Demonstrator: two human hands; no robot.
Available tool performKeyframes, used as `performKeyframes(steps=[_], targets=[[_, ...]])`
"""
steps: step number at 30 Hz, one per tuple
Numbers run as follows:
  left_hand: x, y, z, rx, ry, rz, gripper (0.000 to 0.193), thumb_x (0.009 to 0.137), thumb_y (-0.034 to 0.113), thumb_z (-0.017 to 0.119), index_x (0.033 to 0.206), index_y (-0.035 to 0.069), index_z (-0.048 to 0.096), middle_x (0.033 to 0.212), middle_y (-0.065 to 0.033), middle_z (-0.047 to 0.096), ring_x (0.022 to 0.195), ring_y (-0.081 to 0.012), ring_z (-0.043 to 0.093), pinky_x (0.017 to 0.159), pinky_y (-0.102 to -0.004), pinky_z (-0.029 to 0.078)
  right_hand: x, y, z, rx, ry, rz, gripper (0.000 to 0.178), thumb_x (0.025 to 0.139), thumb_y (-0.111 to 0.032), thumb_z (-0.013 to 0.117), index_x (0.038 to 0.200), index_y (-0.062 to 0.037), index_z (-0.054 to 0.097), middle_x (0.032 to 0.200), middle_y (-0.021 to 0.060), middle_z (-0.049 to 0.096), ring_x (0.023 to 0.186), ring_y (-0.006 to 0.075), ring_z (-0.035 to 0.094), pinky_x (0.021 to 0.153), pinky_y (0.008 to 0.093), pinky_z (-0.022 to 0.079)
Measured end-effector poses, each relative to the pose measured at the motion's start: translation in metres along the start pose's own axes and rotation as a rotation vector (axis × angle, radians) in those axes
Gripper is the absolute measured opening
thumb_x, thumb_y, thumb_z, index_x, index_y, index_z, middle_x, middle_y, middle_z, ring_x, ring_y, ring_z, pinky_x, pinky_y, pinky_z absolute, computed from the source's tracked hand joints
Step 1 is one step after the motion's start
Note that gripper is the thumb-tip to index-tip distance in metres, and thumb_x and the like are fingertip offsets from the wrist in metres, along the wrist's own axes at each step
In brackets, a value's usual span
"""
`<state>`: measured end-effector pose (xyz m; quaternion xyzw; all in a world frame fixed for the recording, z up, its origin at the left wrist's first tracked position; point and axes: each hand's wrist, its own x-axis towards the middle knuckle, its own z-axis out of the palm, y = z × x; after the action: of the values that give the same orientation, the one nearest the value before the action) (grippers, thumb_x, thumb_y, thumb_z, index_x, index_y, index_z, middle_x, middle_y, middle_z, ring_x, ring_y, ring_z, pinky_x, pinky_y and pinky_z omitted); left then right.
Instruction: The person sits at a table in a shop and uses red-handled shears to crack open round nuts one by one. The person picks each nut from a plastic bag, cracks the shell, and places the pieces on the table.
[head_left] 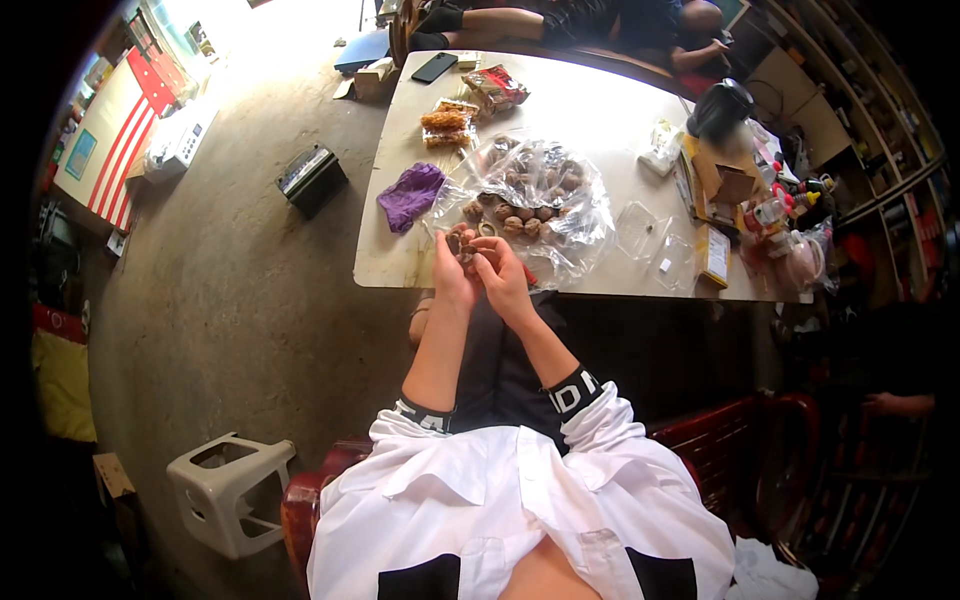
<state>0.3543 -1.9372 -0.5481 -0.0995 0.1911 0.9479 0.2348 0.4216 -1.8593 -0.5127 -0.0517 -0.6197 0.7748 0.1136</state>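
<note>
My left hand [452, 272] and my right hand [503, 277] meet at the near edge of the pale table [600, 120]. Together they pinch a small brown round piece [468, 247], which looks like a nut or a sweet. Just beyond my fingers a row of similar brown pieces [512, 218] lies on crinkled clear plastic [560, 215]. More of them fill a clear bag [545, 172] further back. A purple cloth [410, 195] lies to the left of the plastic.
Packets of snacks [448, 122], a black phone [434, 67] and clear plastic boxes [640, 230] sit on the table, with cardboard and bottles [770, 210] at its right end. Another person [560, 20] sits at the far side. A white stool [225, 490] and a black box [312, 178] stand on the floor.
</note>
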Motion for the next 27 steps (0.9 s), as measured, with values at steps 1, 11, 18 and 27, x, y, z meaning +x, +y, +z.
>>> performKeyframes(steps=[1, 11, 18, 27], targets=[[-0.001, -0.003, 0.007, -0.003, 0.043, 0.014, 0.041, 0.100, 0.041, 0.026, 0.104, 0.008, 0.050, 0.082, -0.0027, 0.055, 0.070, -0.0159, 0.053, 0.058, -0.0266, 0.047, 0.000, 0.000, -0.001, -0.056, 0.015, -0.014, 0.021, 0.090, -0.002, 0.052, 0.111, 0.0003, 0.050, 0.105, 0.0089, 0.059, 0.085, 0.0113, 0.058, 0.073, 0.0239, 0.048], [-0.010, -0.003, 0.015, 0.227, 0.097, 0.067, 0.039, 0.099, 0.044, 0.032, 0.103, 0.010, 0.050, 0.083, -0.0026, 0.056, 0.068, -0.0176, 0.057, 0.055, -0.0319, 0.050, -0.003, -0.023, 0.009, -0.493, 0.128, -0.237, 0.027, 0.078, -0.003, 0.064, 0.105, -0.0007, 0.057, 0.084, 0.0089, 0.063, 0.076, 0.0156, 0.063, 0.065, 0.0265, 0.051], [-0.003, -0.005, 0.014, 0.196, 0.127, 0.116, 0.039, 0.099, 0.044, 0.034, 0.107, 0.009, 0.049, 0.086, -0.0037, 0.056, 0.068, -0.0199, 0.057, 0.057, -0.0357, 0.051, -0.001, -0.022, 0.006, -0.566, 0.126, -0.300, 0.019, 0.078, -0.002, 0.065, 0.096, 0.0001, 0.059, 0.082, 0.0093, 0.064, 0.073, 0.0147, 0.064, 0.065, 0.0258, 0.051], [-0.004, -0.009, 0.018, 0.150, 0.146, 0.143, 0.038, 0.100, 0.039, 0.036, 0.105, 0.005, 0.050, 0.083, -0.0058, 0.057, 0.068, -0.0123, 0.056, 0.057, -0.0236, 0.050, 0.004, -0.010, -0.005, 0.289, 0.219, 0.159, 0.013, 0.084, -0.004, 0.056, 0.095, 0.0025, 0.054, 0.094, 0.0125, 0.061, 0.079, 0.0200, 0.066, 0.070, 0.0284, 0.055]])
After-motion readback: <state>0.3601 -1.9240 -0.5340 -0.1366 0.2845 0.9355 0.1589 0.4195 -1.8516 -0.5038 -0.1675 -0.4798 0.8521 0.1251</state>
